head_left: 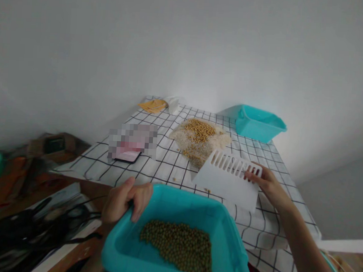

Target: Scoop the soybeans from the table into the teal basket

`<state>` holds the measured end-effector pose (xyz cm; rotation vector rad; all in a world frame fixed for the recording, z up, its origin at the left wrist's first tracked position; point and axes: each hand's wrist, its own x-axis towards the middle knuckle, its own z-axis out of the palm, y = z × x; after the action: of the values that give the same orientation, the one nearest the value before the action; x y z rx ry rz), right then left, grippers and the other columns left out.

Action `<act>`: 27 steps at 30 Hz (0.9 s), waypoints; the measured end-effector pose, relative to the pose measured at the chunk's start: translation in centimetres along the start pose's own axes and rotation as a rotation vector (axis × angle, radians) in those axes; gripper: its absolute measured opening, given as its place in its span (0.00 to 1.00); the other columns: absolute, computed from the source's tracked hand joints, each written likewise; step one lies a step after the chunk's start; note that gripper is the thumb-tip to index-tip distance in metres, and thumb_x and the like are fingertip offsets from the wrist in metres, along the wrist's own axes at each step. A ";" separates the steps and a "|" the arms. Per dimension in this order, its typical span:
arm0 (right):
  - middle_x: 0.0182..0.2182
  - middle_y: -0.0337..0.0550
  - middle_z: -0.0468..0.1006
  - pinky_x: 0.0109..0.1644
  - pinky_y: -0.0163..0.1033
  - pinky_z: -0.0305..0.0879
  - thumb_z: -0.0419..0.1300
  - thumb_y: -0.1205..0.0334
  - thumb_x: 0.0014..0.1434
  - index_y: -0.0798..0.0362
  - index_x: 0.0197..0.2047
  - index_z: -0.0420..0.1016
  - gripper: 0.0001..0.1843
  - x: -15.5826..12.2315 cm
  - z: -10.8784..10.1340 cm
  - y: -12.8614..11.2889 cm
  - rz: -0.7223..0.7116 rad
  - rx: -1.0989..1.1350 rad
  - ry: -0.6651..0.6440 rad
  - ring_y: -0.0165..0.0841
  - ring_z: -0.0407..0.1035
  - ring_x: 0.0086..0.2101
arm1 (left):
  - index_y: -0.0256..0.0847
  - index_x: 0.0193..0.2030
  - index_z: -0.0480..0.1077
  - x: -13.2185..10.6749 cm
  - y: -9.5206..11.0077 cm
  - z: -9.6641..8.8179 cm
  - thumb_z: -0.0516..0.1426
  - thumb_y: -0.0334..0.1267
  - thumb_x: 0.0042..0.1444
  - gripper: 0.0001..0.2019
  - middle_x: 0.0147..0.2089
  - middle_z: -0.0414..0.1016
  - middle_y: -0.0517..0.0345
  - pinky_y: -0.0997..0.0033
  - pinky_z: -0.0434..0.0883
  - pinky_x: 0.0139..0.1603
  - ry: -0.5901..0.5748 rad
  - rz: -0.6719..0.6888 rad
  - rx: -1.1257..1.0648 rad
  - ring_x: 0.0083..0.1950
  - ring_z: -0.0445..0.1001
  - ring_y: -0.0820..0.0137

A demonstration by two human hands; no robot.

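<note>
My left hand (pixel 127 200) is closed over the far-left rim of a turquoise plastic bin (pixel 184 197), which is at the table's front edge. Round tan-green beans (pixel 182 245), probably soybeans, cover part of its floor. My right hand (pixel 266 184) grips the right end of a white plastic board (pixel 228 182) with a row of slots along its far edge. That board tilts over the cloth just behind the bin. At its far left side lies a heap of pale grains (pixel 187 138), rice-like, with yellow soybeans (pixel 200 129) on top and mixed in.
A second turquoise bin (pixel 259 122) stands at the table's back right. On the checked tablecloth (pixel 164 163) a phone (pixel 128 155), partly blurred, lies left, with a yellow cloth (pixel 153 105) and a white crumpled item (pixel 172 104) behind. Dark bags and cables (pixel 50 222) crowd the lower left.
</note>
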<state>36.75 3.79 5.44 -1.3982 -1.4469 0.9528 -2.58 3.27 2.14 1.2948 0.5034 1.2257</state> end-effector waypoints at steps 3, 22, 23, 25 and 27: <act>0.30 0.40 0.78 0.35 0.37 0.65 0.71 0.50 0.54 0.53 0.35 0.78 0.15 1.1 0.9 -0.3 0.094 0.074 -0.096 0.33 0.70 0.30 | 0.41 0.12 0.63 0.0 0.1 0.1 0.40 0.46 0.73 0.36 0.12 0.62 0.58 0.62 0.61 0.30 -0.001 0.006 0.015 0.19 0.59 0.69; 0.28 0.40 0.78 0.32 0.37 0.64 0.72 0.50 0.50 0.52 0.32 0.77 0.15 3.8 2.5 -1.9 0.020 0.162 -0.057 0.33 0.69 0.28 | 0.42 0.13 0.66 0.0 0.3 -0.3 0.42 0.46 0.73 0.35 0.12 0.65 0.57 0.62 0.63 0.30 -0.010 0.032 0.048 0.18 0.62 0.69; 0.27 0.40 0.77 0.33 0.37 0.63 0.72 0.49 0.51 0.52 0.31 0.77 0.15 4.1 3.1 -2.0 -0.006 0.148 -0.064 0.33 0.68 0.28 | 0.42 0.13 0.66 -0.1 0.3 -0.5 0.43 0.46 0.73 0.35 0.12 0.65 0.57 0.62 0.63 0.31 -0.018 0.030 0.043 0.19 0.63 0.69; 0.28 0.40 0.76 0.34 0.37 0.63 0.70 0.49 0.53 0.51 0.32 0.76 0.15 4.6 4.2 -2.1 -0.041 0.121 -0.090 0.33 0.68 0.29 | 0.42 0.13 0.66 -0.2 0.5 -1.0 0.43 0.47 0.73 0.35 0.12 0.65 0.57 0.62 0.64 0.31 -0.011 0.023 0.047 0.18 0.62 0.69; 0.28 0.40 0.76 0.35 0.38 0.63 0.70 0.49 0.53 0.51 0.34 0.76 0.15 5.0 5.4 -2.3 -0.056 0.101 -0.115 0.34 0.69 0.30 | 0.42 0.12 0.66 -0.3 0.8 -1.5 0.43 0.49 0.73 0.36 0.12 0.65 0.56 0.61 0.64 0.31 0.002 0.016 0.070 0.18 0.62 0.69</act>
<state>31.08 8.87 6.34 -1.2404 -1.4935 1.0706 -4.31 3.57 2.34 1.3589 0.5422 1.2322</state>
